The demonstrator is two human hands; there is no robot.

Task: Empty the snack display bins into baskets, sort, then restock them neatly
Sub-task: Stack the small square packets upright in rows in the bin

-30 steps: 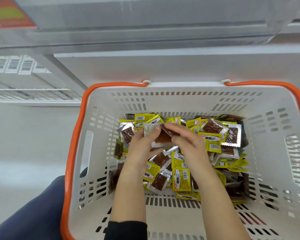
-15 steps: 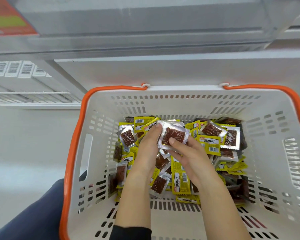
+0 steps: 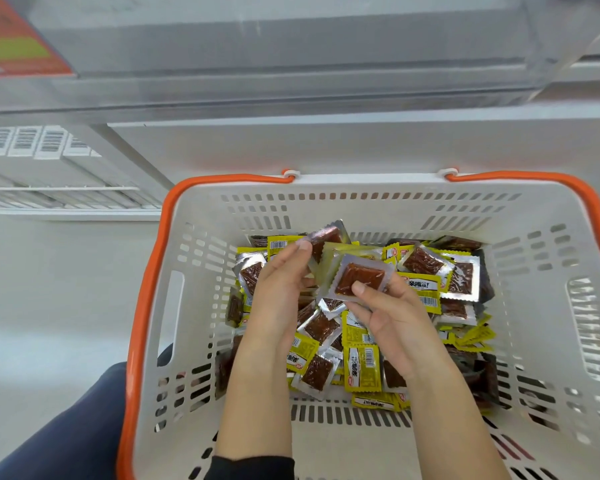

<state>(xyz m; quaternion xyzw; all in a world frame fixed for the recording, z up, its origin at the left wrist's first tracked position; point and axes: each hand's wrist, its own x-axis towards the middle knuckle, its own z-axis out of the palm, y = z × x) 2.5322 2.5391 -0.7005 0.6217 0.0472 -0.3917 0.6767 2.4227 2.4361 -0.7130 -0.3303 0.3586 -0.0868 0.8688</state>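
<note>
A white basket (image 3: 541, 216) with orange handles holds a pile of snack packets (image 3: 426, 289), yellow-fronted and clear-silver with brown filling. Both hands are inside it above the pile. My left hand (image 3: 278, 292) pinches a small stack of packets (image 3: 326, 237) at its fingertips. My right hand (image 3: 392, 317) holds one silver packet (image 3: 359, 278), brown side up, with the thumb on top, right against the stack in the left hand.
A pale shelf front (image 3: 326, 147) runs just behind the basket, with a clear display bin (image 3: 274, 57) above it. Price labels (image 3: 28, 140) line a shelf at the left. A dark-trousered leg (image 3: 77, 427) lies beside the basket's left wall.
Both hands have lifted slightly higher above the pile. The silver packet in my right hand has turned flat, brown side up, and the stack in my left hand now fans out.
</note>
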